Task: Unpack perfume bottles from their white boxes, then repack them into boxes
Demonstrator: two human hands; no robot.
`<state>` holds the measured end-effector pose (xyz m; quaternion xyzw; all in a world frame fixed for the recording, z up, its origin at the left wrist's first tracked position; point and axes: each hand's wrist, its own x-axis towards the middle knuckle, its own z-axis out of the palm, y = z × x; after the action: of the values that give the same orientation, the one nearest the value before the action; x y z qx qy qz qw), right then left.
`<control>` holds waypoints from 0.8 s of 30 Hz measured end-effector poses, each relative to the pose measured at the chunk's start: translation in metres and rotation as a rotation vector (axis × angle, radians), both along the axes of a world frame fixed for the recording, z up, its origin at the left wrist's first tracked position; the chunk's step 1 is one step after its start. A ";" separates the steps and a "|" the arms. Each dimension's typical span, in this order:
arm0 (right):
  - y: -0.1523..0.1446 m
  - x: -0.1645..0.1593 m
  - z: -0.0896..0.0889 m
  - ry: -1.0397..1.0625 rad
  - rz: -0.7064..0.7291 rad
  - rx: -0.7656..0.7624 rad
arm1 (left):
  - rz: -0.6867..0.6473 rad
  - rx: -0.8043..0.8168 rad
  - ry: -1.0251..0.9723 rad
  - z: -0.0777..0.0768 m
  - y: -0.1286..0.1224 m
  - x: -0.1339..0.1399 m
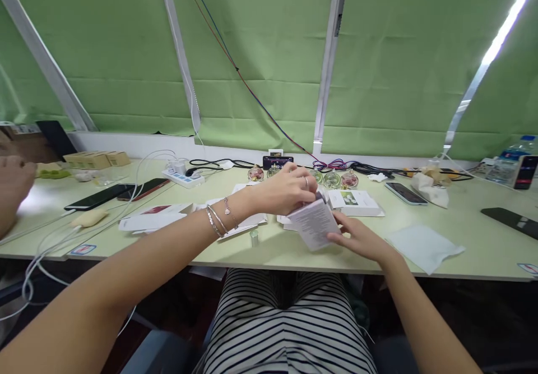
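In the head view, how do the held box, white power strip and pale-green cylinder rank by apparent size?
1. Held box
2. White power strip
3. Pale-green cylinder
The power strip lies farther away.

Workers are sharing what is looking like an office-style workroom: green blinds (260, 37) are hanging behind a long pale surface (483, 245), where a power strip (185, 179), black cables (372, 169) and a black phone (98, 197) are lying. Small yellowish cartons (90, 160) are lining up at left, while another person's hand (15, 180) is appearing at the same surface.
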<state>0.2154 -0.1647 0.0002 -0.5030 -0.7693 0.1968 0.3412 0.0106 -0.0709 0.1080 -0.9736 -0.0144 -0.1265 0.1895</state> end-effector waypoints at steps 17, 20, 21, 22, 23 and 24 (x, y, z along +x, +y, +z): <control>-0.011 0.081 -0.017 0.415 -0.385 -0.437 | 0.245 -0.775 -0.319 -0.067 0.013 -0.024; -0.018 0.091 -0.014 0.349 -0.489 -0.419 | 0.236 -0.822 -0.318 -0.065 0.010 -0.029; -0.021 0.095 -0.012 0.321 -0.518 -0.402 | 0.250 -0.832 -0.322 -0.064 0.009 -0.031; -0.024 0.100 -0.009 0.296 -0.551 -0.375 | 0.262 -0.844 -0.327 -0.063 0.008 -0.032; -0.028 0.105 -0.006 0.277 -0.587 -0.340 | 0.266 -0.860 -0.329 -0.062 0.007 -0.034; -0.032 0.110 -0.003 0.270 -0.619 -0.301 | 0.261 -0.882 -0.329 -0.061 0.006 -0.035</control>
<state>0.3254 -0.1967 -0.0027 -0.7259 -0.4914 0.2600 0.4051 -0.0244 -0.0651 0.0470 -0.9183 -0.2184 -0.2356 -0.2315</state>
